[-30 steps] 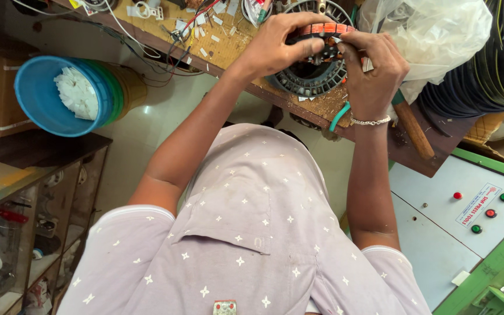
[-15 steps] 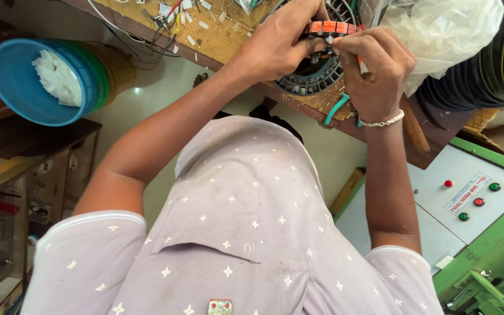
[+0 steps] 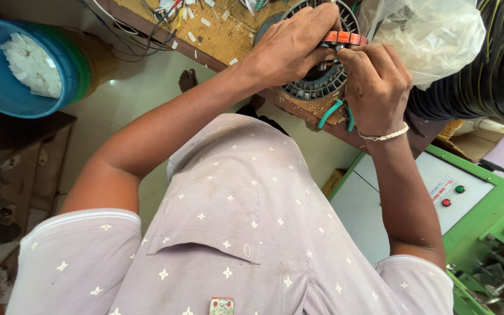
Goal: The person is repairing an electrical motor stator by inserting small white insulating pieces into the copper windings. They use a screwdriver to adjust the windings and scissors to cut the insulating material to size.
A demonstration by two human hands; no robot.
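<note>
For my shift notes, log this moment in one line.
left hand: on round slotted motor core | right hand: pinching at orange coils | green-handled pliers: on bench

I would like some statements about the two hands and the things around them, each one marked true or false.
1. Both hands rest on the round dark slotted metal core with orange windings. True.
2. The left hand is lying flat on the blue plastic tub. False: it is on the core, far from the tub.
3. The right hand wears a silver chain bracelet at the wrist. True.
4. The blue tub is filled with black wire. False: it holds white paper-like pieces.
5. A tool with teal handles lies on the wooden workbench, beside the right hand. True.
</note>
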